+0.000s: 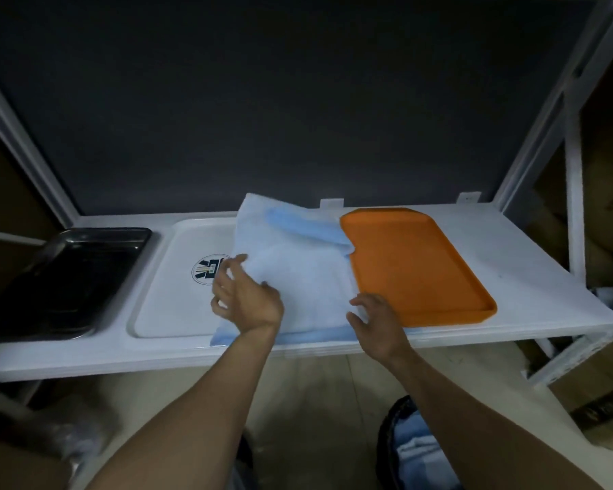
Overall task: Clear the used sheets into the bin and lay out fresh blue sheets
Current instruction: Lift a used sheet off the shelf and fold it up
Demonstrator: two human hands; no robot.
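Note:
A pale blue sheet [298,263] lies partly unfolded over the right half of a white tray [170,298] on the white shelf [510,277]. Its far part is folded back and shows a deeper blue strip. My left hand [243,295] pinches the sheet's left edge, fingers curled. My right hand [376,318] rests at the sheet's near right corner, fingers spread, beside the orange tray [414,267]. Below the shelf stands a dark bin [407,450] with blue and white sheets inside.
A black metal tray [68,277] sits at the shelf's left end. A dark panel backs the shelf, with white frame posts on both sides. Cardboard boxes stand at the right, and a plastic bag lies at the lower left on the floor.

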